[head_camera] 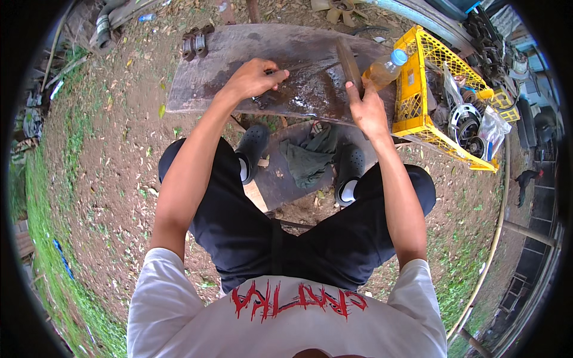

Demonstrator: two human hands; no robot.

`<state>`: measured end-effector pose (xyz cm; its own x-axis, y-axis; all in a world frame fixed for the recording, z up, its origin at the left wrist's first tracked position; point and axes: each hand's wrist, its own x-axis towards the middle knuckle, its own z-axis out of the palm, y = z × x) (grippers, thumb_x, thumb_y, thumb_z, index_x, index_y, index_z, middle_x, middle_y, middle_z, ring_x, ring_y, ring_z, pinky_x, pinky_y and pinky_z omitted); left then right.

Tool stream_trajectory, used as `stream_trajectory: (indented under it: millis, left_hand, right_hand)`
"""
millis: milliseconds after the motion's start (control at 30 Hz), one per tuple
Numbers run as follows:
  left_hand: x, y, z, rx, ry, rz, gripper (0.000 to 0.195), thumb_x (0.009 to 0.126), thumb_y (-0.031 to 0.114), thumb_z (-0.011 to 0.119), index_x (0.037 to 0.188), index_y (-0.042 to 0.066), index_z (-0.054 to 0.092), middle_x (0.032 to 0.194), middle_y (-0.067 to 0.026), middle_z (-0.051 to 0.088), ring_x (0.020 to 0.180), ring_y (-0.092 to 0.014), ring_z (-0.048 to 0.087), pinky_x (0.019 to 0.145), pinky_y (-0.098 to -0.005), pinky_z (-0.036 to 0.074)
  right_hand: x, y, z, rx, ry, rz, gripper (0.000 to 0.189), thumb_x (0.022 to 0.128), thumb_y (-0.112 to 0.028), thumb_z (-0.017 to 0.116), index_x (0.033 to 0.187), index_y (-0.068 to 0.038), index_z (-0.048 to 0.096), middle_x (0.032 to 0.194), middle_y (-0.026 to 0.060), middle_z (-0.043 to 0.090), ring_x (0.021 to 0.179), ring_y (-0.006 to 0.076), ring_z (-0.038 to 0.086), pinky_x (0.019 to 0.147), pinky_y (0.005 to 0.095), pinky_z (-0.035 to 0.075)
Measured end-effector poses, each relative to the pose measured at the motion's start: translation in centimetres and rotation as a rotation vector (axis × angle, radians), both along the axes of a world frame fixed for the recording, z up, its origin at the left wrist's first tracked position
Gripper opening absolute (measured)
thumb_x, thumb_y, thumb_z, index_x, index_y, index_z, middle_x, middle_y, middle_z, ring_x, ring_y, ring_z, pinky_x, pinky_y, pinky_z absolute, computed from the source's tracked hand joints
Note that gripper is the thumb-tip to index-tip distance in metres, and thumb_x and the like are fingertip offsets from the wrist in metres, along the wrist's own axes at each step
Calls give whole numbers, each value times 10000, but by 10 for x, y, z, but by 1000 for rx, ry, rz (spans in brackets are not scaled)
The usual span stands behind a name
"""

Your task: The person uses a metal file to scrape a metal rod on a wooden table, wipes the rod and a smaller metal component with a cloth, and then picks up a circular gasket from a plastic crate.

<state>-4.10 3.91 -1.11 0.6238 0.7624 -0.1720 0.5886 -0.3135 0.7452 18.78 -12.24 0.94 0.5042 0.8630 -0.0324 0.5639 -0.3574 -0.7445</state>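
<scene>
My left hand (257, 79) is closed around a small dark object above the stained wooden board (250, 40); its fingers hide most of it. Just below that hand, a small dark part (261, 101) lies near the board's front edge. At the right, my right hand (367, 105) has its thumb and fingers around the near end of a long, flat wooden bar (348, 60). A plastic bottle (384, 70) of amber liquid with a blue cap lies beside the bar, close to my right fingertips. Wet, shiny patches cover the middle of the board.
A yellow plastic crate (409, 89) full of metal parts and plastic bags stands at the right. Several cylindrical metal parts (194, 44) stand at the board's far left. Between my feet, a dark green cloth (309, 156) lies on a lower board (277, 192). A fan wheel (340, 10) lies beyond.
</scene>
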Motion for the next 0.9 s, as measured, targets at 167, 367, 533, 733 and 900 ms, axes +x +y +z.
stream_trajectory:
  millis: [167, 367, 533, 733, 900]
  left_hand:
    - [-2, 1, -10, -120, -51, 201, 506, 951, 471, 560, 809, 0, 674, 595, -28, 562, 559, -130, 516, 582, -323, 413]
    - [21, -29, 8, -478, -596, 470, 386, 981, 347, 516, 713, 70, 544, 538, 36, 397, 472, -99, 332, 530, -291, 329]
    - [18, -51, 41, -776, -825, 514, 336, 998, 316, 486, 752, 88, 483, 520, 61, 298, 446, -77, 241, 487, -271, 258]
    - [15, -51, 44, -851, -801, 498, 339, 999, 304, 477, 741, 84, 474, 511, 57, 279, 433, -80, 233, 462, -268, 233]
    - [23, -60, 36, -826, -806, 530, 342, 998, 291, 473, 728, 81, 469, 506, 59, 273, 430, -80, 235, 466, -270, 234]
  right_hand:
    - [9, 7, 12, -53, 299, 10, 570, 936, -404, 586, 1300, 25, 491, 1031, 310, 660, 989, 422, 664, 886, 434, 490]
    - [30, 20, -9, 211, -159, 118, 632, 915, -442, 617, 1270, 65, 487, 904, 279, 678, 831, 377, 710, 661, 452, 544]
    - [-25, 11, 27, 128, -303, 220, 640, 893, -595, 594, 1023, 31, 580, 666, 224, 663, 621, 418, 680, 578, 506, 546]
    - [15, 43, 17, 177, -531, 72, 616, 885, -617, 592, 882, -1, 572, 593, 201, 635, 541, 356, 671, 465, 450, 535]
    - [-24, 28, 7, 340, -680, 388, 624, 871, -638, 593, 877, -14, 567, 590, 219, 629, 541, 396, 663, 471, 479, 532]
